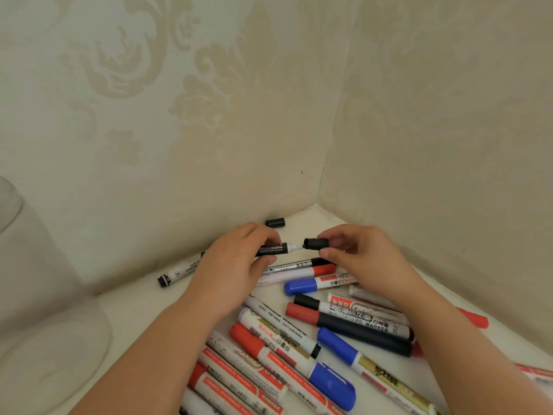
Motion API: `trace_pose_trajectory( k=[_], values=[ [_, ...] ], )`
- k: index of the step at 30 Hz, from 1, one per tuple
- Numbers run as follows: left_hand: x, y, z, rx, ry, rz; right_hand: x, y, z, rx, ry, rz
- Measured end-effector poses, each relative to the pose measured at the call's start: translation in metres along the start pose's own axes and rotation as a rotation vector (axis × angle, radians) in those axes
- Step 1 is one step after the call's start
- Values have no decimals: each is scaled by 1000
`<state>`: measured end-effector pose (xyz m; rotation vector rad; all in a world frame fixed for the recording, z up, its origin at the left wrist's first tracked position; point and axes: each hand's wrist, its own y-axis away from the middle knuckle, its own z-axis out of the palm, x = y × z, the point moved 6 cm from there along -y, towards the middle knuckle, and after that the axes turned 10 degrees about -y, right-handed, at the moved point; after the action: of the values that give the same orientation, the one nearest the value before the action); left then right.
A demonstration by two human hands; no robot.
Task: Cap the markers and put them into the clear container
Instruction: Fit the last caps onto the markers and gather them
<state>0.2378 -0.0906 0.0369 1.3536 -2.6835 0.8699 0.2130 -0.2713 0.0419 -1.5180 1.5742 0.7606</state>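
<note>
While the fingers of the left hand are curled round the barrel of a black marker, the right hand pinches a black cap, open end facing the nib. So both sets of fingers are clamped on something.

The marker's long axis runs pretty much level, left to right across the view, with the nib pointing at the right fingers. The cap sits on that same line, just a small gap between the two.

Handling-wise I'd guess easy mode: a light, stiff plastic tube that won't bend, maybe a bit slick on the printed label. The best hold looks like the barrel near the nib end, so the push goes straight along the axis. Go in crooked and the nib probably inks the cap rim or a thumb.

Just beyond the left fingers a spare cap lies by the wall. Out past the left knuckles a white marker lies on the surface. Below both wrists there's a pile of markers with red, blue and black caps. Well off to the left of the left fingers stands the clear container, blurry, and I can't tell if anything's in it.
</note>
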Motion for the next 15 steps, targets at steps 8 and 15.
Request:
trace_pose_trajectory(
  k=[8, 15],
  values=[
    [3, 2, 1, -35, 8, 0, -14, 5, -2, -8, 131, -112],
    [10, 3, -1, -83, -25, 57, -17, 7, 4, -90, 57, -90]
  ],
)
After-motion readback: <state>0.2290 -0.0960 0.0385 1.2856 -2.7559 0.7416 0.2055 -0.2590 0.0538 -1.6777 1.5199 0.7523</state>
